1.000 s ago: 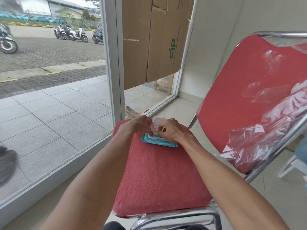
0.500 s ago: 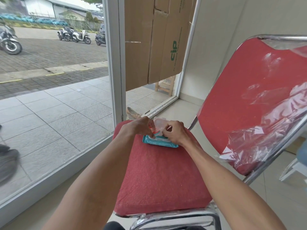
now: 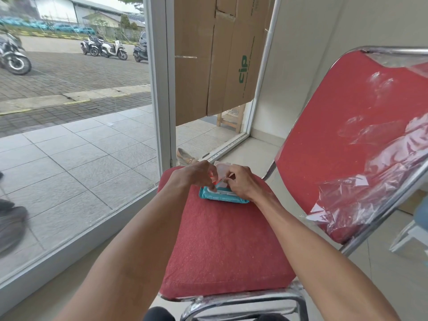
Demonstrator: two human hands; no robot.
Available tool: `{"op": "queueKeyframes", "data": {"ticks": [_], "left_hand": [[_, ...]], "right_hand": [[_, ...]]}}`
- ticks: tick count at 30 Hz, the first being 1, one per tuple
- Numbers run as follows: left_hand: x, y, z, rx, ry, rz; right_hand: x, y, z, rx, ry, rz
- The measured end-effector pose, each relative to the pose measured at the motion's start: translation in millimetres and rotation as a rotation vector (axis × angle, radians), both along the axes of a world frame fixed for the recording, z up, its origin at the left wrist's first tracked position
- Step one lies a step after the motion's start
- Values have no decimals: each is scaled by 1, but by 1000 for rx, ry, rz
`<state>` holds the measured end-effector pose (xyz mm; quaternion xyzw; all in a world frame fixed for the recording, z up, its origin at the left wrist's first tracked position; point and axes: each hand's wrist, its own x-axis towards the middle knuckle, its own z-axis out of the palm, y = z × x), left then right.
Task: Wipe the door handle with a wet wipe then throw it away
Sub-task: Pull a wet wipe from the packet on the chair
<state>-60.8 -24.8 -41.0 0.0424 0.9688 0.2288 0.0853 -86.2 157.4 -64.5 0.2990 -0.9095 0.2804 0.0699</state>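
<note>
A teal wet wipe pack [image 3: 222, 197] lies at the far end of the red chair seat [image 3: 227, 251], its white lid [image 3: 222, 167] flipped up. My left hand [image 3: 196, 176] curls over the pack's left side, fingertips down at the opening. My right hand [image 3: 243, 183] is on the pack's right side, thumb and forefinger pinching a white strip of wet wipe [image 3: 222, 180] at the opening. The opening itself is mostly hidden by my fingers. No door handle is in view.
The chair's red backrest [image 3: 335, 135] rises on the right under loose clear plastic [image 3: 370, 195]. A white door frame [image 3: 162, 89] and glass stand left, with cardboard [image 3: 215, 54] taped behind. A shoe [image 3: 185, 158] lies by the frame. Parked scooters stand outside.
The pack's lid has gone from nearly hidden to standing open. Both hands stay on the pack, and my fingers have moved to the opening.
</note>
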Motion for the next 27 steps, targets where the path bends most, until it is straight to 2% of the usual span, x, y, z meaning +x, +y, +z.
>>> {"op": "queueKeyframes", "data": {"ticks": [4, 7, 11, 13, 17, 21, 24, 27], "left_hand": [[0, 2, -1, -40, 14, -1], [1, 2, -1, -50, 31, -18], [4, 1, 0, -35, 108, -51], [6, 1, -1, -32, 132, -67], [7, 3, -4, -30, 61, -110], [9, 5, -4, -59, 49, -128], [10, 2, -8, 110, 109, -35], [9, -6, -11, 303, 121, 42]], "right_hand": [[-8, 5, -5, -285, -81, -156], [-12, 9, 9, -509, -24, -365], [-36, 17, 17, -730, -269, -455], [-37, 17, 16, -682, -340, -432], [-29, 10, 11, -578, -394, -366], [-55, 9, -16, -583, -386, -331], [-16, 0, 14, -525, -316, -348], [-6, 2, 14, -391, -288, -328]]}}
